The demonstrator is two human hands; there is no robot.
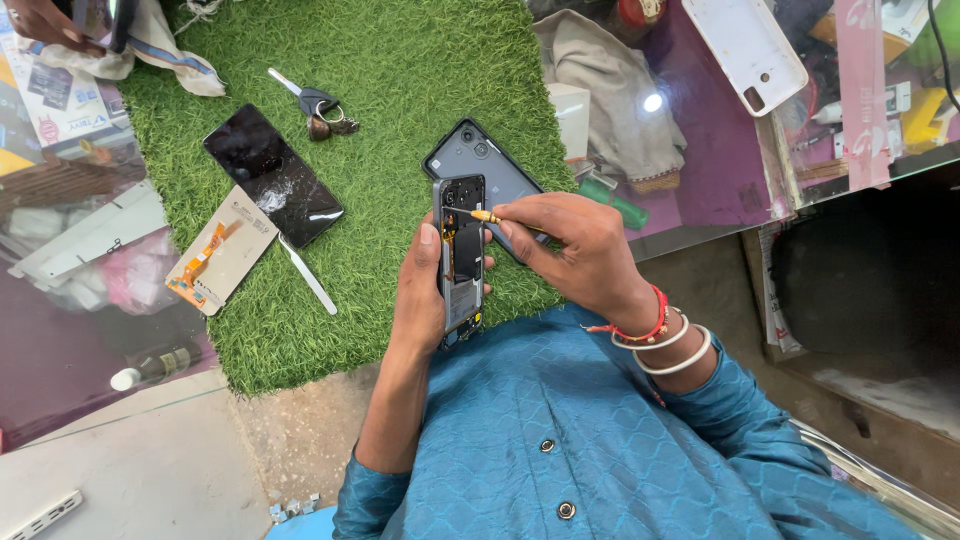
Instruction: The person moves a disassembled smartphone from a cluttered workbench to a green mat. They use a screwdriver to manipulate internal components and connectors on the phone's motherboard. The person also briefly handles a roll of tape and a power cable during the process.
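Observation:
My left hand (418, 290) grips an opened phone body (460, 258) upright, its inner boards and battery showing. My right hand (575, 250) pinches a small yellow-tipped screwdriver (486, 215) whose tip touches the upper part of the phone's inside. Just behind them, a grey back cover with camera holes (478, 160) lies on the green turf mat (400, 60).
On the mat lie a cracked black screen (272, 172), a display panel with orange flex cable (222, 250), a thin metal pry tool (308, 276) and keys (318, 104). A white phone case (745, 50) and grey cloth (615, 90) rest on the glass counter. Another person's hand (45, 22) is at top left.

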